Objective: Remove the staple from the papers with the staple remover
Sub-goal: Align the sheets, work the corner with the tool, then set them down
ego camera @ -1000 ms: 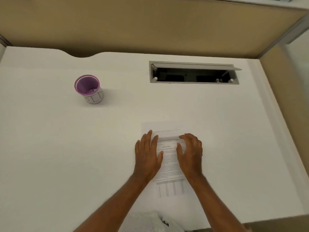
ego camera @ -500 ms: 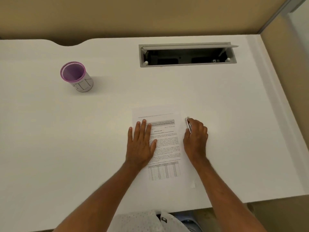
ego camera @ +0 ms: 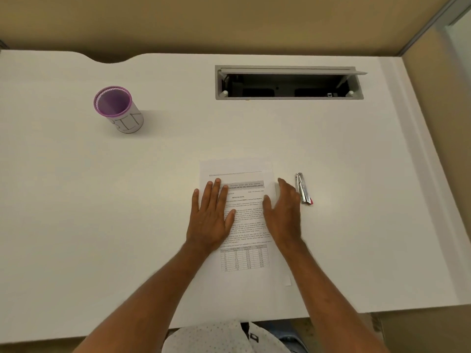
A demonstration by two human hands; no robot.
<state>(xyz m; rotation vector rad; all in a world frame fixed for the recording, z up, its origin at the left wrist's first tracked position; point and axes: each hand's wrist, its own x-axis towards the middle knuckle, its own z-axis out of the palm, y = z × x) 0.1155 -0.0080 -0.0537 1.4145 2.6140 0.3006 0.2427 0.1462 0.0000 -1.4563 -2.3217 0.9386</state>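
Observation:
A printed stack of papers point(ego camera: 244, 200) lies flat on the white desk point(ego camera: 102, 212) in front of me. My left hand point(ego camera: 211, 217) rests flat on the papers' left side, fingers spread. My right hand point(ego camera: 284, 212) is over the papers' right edge, fingers apart and holding nothing. A slim metal staple remover point(ego camera: 302, 188) with a pink end lies on the desk just right of my right hand, apart from it. I cannot make out the staple.
A purple-rimmed cup point(ego camera: 117, 109) stands at the back left. An open grey cable hatch point(ego camera: 289, 82) is set into the desk at the back. A beige partition wall runs behind and to the right. The desk's front edge is near my body.
My right hand held the metal tool half a second ago; now the tool lies on the desk and the hand has moved left to the papers. The left hand stays on the sheet.

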